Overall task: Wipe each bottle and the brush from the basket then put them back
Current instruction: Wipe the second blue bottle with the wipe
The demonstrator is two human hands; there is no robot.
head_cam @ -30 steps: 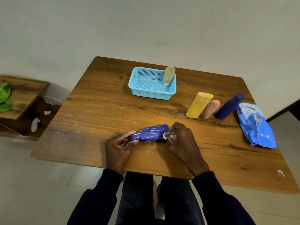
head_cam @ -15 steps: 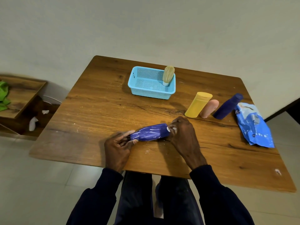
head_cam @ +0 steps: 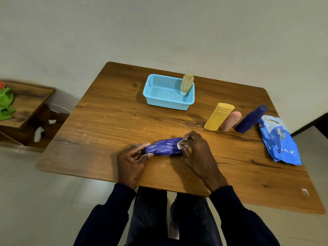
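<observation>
Bottle (head_cam: 164, 147), purple and lying on its side near the front edge of the table (head_cam: 110, 121), is gripped at its narrow end by the left hand (head_cam: 131, 162). The right hand (head_cam: 198, 153) pinches a white wipe (head_cam: 180, 145) against the other end. Behind, the brush (head_cam: 186, 84) leans in the right corner of the blue basket (head_cam: 159, 102). A yellow bottle (head_cam: 218, 116), a pink bottle (head_cam: 230, 121) and a dark blue bottle (head_cam: 251, 118) sit in a row to the right, beside a blue packet (head_cam: 278, 141).

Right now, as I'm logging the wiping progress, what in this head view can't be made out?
Head view only.
Ends of the glossy purple bottle: the narrow one covered by the left hand, the other by the right hand.
Most of the white wipe: tucked under the right hand's fingers.
Print on the blue plastic packet: too small to read.
</observation>
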